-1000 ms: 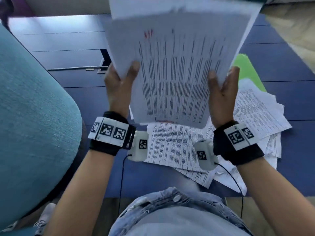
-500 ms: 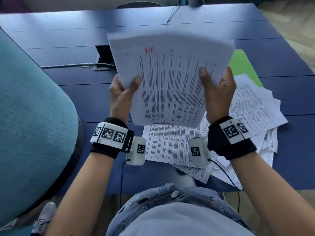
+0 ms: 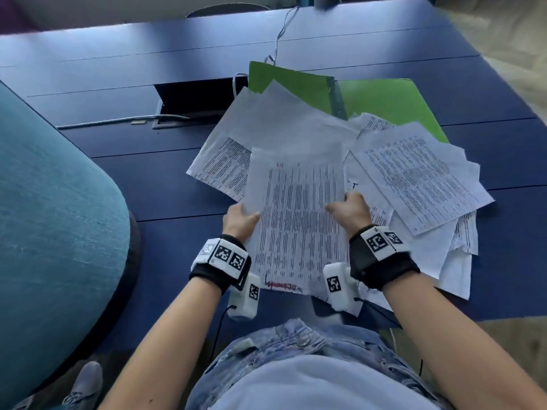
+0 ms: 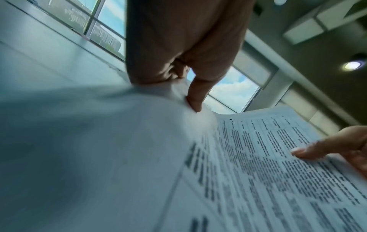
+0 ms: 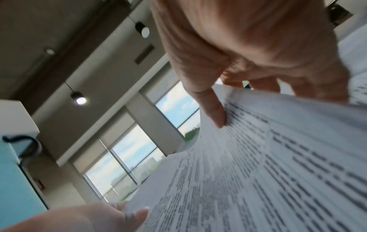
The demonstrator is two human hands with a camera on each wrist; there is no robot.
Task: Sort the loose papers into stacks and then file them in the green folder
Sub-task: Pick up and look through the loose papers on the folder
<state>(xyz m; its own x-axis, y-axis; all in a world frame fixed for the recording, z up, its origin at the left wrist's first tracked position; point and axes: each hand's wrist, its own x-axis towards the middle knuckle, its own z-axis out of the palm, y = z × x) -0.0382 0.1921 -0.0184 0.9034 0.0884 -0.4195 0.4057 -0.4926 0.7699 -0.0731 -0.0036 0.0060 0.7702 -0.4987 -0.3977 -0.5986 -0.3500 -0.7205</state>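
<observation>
I hold a stack of printed papers low over the blue table, text side up. My left hand grips its left edge with the thumb on top; my right hand grips its right edge the same way. The wrist views show each thumb pressing on the sheets. Under and around the stack lie several loose printed sheets, fanned out. The green folder lies open behind them, partly covered by paper.
A teal chair back stands close on the left. A cable hatch with a white cable sits in the blue table beyond the papers. The table's near edge is by my waist.
Both hands have lowered the paper stack from an upright position near my face down flat toward the table. The head view has tilted, so the open green folder now shows.
</observation>
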